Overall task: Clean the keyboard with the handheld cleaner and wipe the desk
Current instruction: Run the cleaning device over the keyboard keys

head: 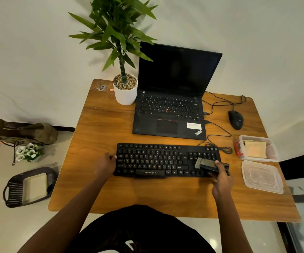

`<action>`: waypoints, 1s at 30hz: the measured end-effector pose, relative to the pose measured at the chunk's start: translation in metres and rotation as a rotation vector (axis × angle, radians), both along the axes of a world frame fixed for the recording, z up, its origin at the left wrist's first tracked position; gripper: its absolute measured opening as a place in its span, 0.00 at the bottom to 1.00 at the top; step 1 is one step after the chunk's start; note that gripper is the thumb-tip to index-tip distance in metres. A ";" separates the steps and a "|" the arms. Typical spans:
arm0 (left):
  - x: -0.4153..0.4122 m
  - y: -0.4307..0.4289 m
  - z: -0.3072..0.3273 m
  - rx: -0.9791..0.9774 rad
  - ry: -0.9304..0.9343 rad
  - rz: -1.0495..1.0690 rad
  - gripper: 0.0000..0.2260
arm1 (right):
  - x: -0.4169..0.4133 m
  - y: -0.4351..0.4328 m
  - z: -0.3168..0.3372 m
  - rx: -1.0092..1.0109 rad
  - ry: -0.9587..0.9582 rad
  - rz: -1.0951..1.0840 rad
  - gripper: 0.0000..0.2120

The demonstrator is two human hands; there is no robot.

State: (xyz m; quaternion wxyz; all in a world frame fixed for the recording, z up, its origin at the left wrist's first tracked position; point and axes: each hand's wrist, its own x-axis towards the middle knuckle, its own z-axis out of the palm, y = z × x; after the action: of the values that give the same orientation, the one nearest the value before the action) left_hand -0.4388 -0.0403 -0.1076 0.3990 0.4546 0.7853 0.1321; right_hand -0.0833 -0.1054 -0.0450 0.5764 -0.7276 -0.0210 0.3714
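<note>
A black keyboard (155, 159) lies across the front middle of the wooden desk (100, 132). My left hand (105, 164) grips the keyboard's left edge, thumb on top. My right hand (221, 177) holds the black handheld cleaner (208, 164) over the keyboard's right end, its grey brush head pointing left above the number pad keys. A clear box (273, 152) at the desk's right edge holds a folded beige cloth (255, 148).
An open black laptop (169, 114) stands behind the keyboard, with a potted plant (125, 88) to its left and a wired mouse (236, 119) to its right. Cables (218, 141) loop between them. A clear lid (262, 177) lies near the right edge. A dark basket (14, 189) sits on the floor at left.
</note>
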 end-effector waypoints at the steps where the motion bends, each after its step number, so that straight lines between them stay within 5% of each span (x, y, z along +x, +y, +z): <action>1: 0.003 -0.001 0.002 0.017 -0.006 0.025 0.13 | -0.001 0.002 0.001 -0.013 -0.014 0.015 0.07; 4: 0.016 -0.009 0.013 0.163 0.129 -0.021 0.15 | -0.006 0.007 0.002 -0.061 -0.126 0.147 0.13; 7: 0.039 -0.015 0.030 0.355 0.301 -0.378 0.28 | -0.025 0.017 0.006 -0.088 -0.306 0.419 0.05; 11: 0.081 -0.005 0.038 0.289 0.469 -0.922 0.51 | -0.049 0.038 0.012 -0.156 -0.627 0.675 0.10; 15: 0.112 0.009 0.035 0.189 0.583 -1.144 0.59 | -0.057 0.047 0.009 -0.225 -0.890 0.854 0.14; 30: 0.130 0.013 0.045 0.141 0.698 -1.186 0.60 | -0.066 0.023 0.004 -0.128 -0.630 0.724 0.09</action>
State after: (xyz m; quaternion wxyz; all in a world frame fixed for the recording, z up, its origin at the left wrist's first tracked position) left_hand -0.3084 -0.0268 -0.0624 0.0973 0.8480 0.4760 -0.2118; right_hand -0.1497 -0.0829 -0.0410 0.3297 -0.7848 -0.4233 0.3102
